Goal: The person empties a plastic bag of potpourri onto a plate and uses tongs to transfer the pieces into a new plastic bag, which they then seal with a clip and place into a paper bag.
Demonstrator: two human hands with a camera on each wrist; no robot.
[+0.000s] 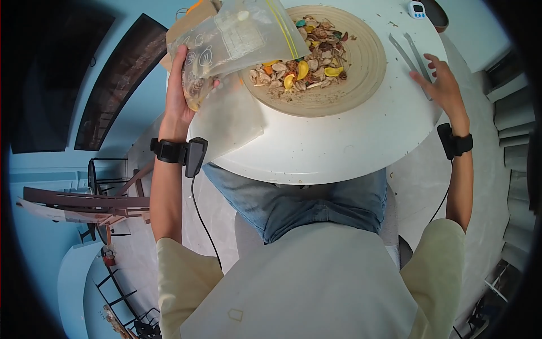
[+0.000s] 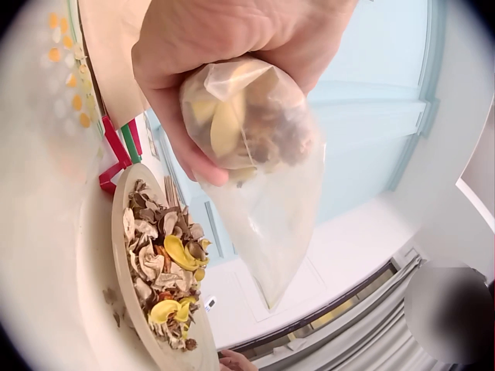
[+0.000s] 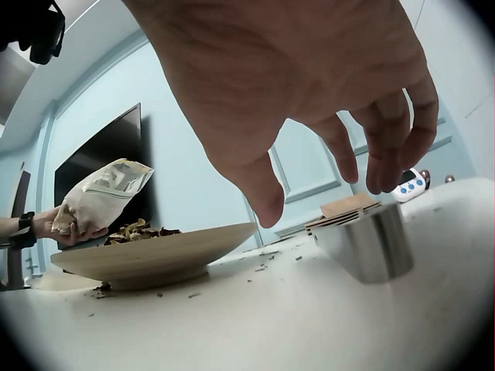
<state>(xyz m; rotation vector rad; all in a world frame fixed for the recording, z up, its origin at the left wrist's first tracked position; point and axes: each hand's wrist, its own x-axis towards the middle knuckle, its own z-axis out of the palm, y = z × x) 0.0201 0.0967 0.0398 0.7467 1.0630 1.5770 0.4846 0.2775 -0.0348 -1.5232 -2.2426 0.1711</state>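
My left hand (image 1: 179, 93) grips the lower end of a translucent zip bag (image 1: 243, 34), fingers curled round it. The bag is tilted, with its yellow-striped zip end over the plate (image 1: 367, 73); dried petals (image 2: 232, 124) show through its gripped end. On the wide beige plate lies a heap of potpourri (image 1: 322, 56) in brown, cream, yellow and some green. My right hand (image 1: 446, 87) hovers with spread, loosely bent fingers at the near end of the metal tongs (image 1: 407, 53), holding nothing. In the right wrist view the tongs' bent steel end (image 3: 379, 243) shows just below the fingertips.
A white and blue timer (image 1: 416, 9) stands at the far right, beside a dark bowl (image 1: 437, 14). Under my left hand lies a flat translucent sheet (image 1: 231, 116). A brown paper bag (image 1: 189, 20) is behind the zip bag. Crumbs dot the white round table (image 1: 316, 152).
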